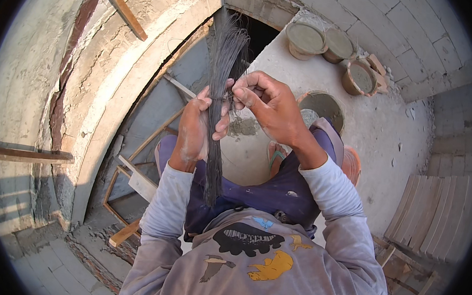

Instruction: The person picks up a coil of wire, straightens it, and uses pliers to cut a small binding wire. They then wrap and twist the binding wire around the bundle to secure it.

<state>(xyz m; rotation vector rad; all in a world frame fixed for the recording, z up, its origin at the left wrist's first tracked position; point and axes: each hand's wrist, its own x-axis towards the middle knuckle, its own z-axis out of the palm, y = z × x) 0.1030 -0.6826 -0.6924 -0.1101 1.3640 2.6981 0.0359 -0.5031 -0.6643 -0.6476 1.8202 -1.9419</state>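
A long bundle of thin dark wires [214, 162] stands nearly upright in front of me, its strands fanned out at the far end. My left hand [198, 121] is wrapped round its middle, the thumb lying across the strands. On the bundle's right side my right hand [268, 103] is closed in a pinch, thumb against forefinger, beside a tangle of loose wire ends. Exactly what lies between those fingertips is too fine to make out. The bundle's near end hangs over my lap.
Buckets of grey mortar [306, 38] stand along the block wall at the far right. A larger mortar tub [324, 111] is by my right knee. To the left, a wooden frame [150, 142] lies beside a deep gap. Stacked pale slabs [432, 213] lean at the right.
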